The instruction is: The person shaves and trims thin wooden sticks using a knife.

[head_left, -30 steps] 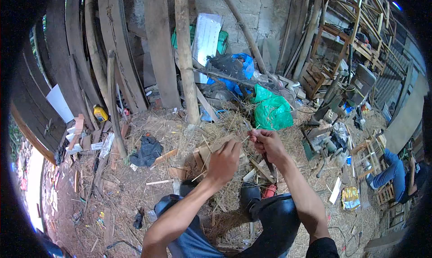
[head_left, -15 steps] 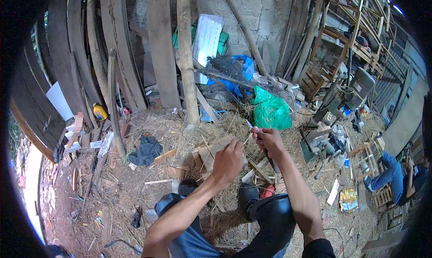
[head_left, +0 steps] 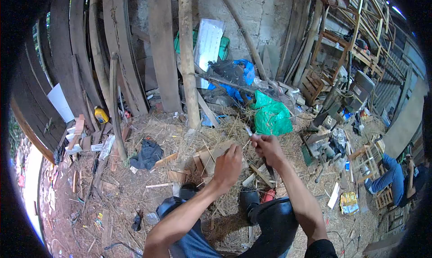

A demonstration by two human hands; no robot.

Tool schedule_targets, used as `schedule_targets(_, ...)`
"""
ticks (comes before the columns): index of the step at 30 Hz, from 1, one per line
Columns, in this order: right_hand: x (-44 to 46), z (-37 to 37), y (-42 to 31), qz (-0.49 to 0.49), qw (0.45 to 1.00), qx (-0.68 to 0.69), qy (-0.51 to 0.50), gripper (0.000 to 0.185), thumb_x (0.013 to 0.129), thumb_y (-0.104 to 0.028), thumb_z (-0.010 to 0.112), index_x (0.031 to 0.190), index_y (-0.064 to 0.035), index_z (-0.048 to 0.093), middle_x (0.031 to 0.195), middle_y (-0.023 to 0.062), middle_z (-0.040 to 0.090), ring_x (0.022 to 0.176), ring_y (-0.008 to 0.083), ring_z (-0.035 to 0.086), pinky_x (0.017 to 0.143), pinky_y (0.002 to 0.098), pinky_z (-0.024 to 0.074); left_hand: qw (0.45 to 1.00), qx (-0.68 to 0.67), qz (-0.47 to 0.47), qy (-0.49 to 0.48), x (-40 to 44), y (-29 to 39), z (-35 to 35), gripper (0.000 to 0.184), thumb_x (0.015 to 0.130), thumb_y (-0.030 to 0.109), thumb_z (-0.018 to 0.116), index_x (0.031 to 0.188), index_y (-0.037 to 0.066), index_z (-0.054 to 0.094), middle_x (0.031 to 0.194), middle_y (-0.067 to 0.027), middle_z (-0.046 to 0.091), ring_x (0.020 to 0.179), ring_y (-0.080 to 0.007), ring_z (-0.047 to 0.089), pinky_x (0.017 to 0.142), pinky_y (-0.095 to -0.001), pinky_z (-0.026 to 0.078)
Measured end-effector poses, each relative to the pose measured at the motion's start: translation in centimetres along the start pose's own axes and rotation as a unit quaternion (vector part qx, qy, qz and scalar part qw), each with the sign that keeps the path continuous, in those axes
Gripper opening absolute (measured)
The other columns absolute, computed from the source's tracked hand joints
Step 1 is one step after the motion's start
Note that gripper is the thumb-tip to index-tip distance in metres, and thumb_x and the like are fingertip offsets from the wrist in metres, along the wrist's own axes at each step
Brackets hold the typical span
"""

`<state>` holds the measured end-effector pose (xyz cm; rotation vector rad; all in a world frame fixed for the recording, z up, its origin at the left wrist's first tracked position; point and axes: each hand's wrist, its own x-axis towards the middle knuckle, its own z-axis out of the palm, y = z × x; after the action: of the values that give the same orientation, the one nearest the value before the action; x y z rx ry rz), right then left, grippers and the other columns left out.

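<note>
My left hand (head_left: 227, 167) is closed, its fingertips pinching a thin pale wooden stick (head_left: 246, 145) whose short visible length reaches toward my right hand. My right hand (head_left: 267, 149) is wrapped around a knife (head_left: 248, 131). The blade points up and away past the thumb, and a dark handle end shows below the fist. Stick and knife meet near the right fingertips; their exact contact is too small to make out. Both hands are held above my knees, over a straw-strewn floor.
Wood scraps and a flat board (head_left: 217, 155) lie below my hands. A green plastic bag (head_left: 272, 116) sits ahead beside a wooden post (head_left: 186, 60). Another person (head_left: 392, 177) sits at far right near a wooden crate. A black cloth (head_left: 147, 154) lies at left.
My right hand has come slightly down toward me with the knife, and less of the stick shows between the hands. The whole view has shifted slightly.
</note>
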<state>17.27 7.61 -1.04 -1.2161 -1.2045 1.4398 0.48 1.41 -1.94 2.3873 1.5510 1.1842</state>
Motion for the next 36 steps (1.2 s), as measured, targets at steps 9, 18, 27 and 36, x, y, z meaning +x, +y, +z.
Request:
schedule_targets(9, 1.0, -4.1, 1.3, -0.022, 0.989, 0.093, 0.115, 0.022, 0.091, -0.024, 0.057, 0.083, -0.0048, 0.062, 0.063, -0.0025, 0.051, 0.044, 0.0054, 0.033, 0.041, 0.0220, 0.0242, 0.998, -0.046, -0.035, 0.031, 0.1, -0.1, -1.8, 0.012, 0.086, 0.012, 0.054, 0.086, 0.000, 0.055, 0.086, -0.0157, 0.057, 0.076, -0.0355, 0.059, 0.063, -0.0420, 0.048)
schedule_targets(18, -0.6, -0.2, 0.1, -0.052, 0.991, 0.121, -0.037, 0.020, 0.091, -0.020, 0.057, 0.103, -0.0046, 0.059, 0.073, -0.0004, 0.056, 0.047, 0.0041, 0.036, 0.041, 0.0192, 0.0254, 0.997, -0.061, -0.039, 0.041, 0.4, -0.1, -1.4, 0.013, 0.085, 0.014, 0.056, 0.092, 0.004, 0.059, 0.087, -0.0117, 0.060, 0.077, -0.0331, 0.059, 0.065, -0.0412, 0.048)
schedule_targets(27, 0.1, -1.9, 0.1, -0.082, 0.978, 0.173, 0.089, 0.018, 0.090, -0.021, 0.058, 0.095, -0.0037, 0.062, 0.073, -0.0025, 0.055, 0.047, 0.0034, 0.037, 0.041, 0.0193, 0.0258, 0.975, -0.192, -0.112, 0.001, 0.7, -1.7, -2.0, 0.010, 0.082, 0.009, 0.058, 0.085, -0.001, 0.059, 0.076, -0.0168, 0.059, 0.069, -0.0330, 0.057, 0.062, -0.0388, 0.044)
schedule_targets(36, -1.4, 2.7, -0.6, -0.013, 0.991, 0.081, -0.108, 0.024, 0.091, -0.024, 0.057, 0.090, -0.0009, 0.063, 0.066, -0.0025, 0.052, 0.048, 0.0040, 0.037, 0.042, 0.0208, 0.0270, 0.963, -0.244, -0.102, 0.055, 1.6, -0.7, -2.3, 0.014, 0.084, 0.012, 0.062, 0.084, -0.002, 0.061, 0.070, -0.0130, 0.058, 0.056, -0.0201, 0.054, 0.055, -0.0310, 0.043)
